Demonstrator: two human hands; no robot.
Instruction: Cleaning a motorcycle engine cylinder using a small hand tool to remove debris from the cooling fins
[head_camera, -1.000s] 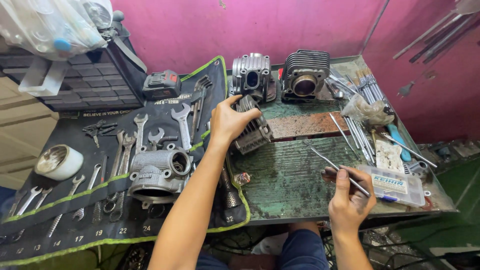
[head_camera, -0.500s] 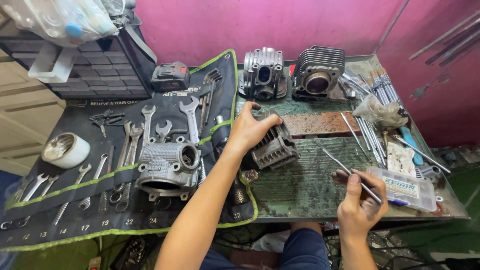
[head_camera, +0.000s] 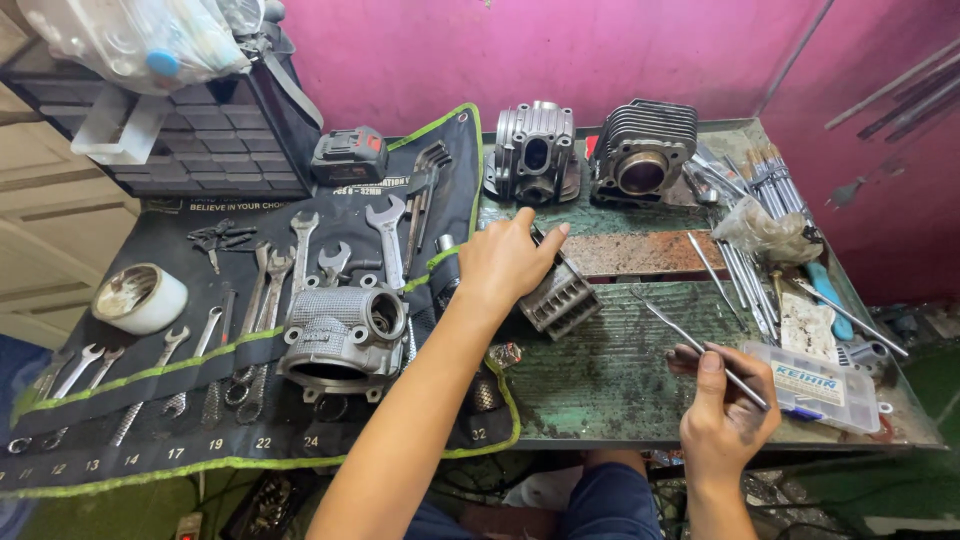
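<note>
From my remote seat, the biggest thing is the green metal bench (head_camera: 620, 390), its left half covered by a black tool roll (head_camera: 150, 400) edged in green. Near the roll's middle sits a silver engine cylinder (head_camera: 340, 335); two more finned engine castings stand at the far edge. My left hand (head_camera: 510, 262) lies curled, palm down, over a small finned grey metal block (head_camera: 560, 298) near the bench's middle; I judge it dense, rigid and sharp-ribbed, best gripped across its flat end faces. My right hand (head_camera: 725, 415), by the near edge, pinches a thin steel rod (head_camera: 700, 345), stiff and light. Beside it, at the near right corner, lies a clear plastic parts box (head_camera: 815, 385) with a white rectangular label.
</note>
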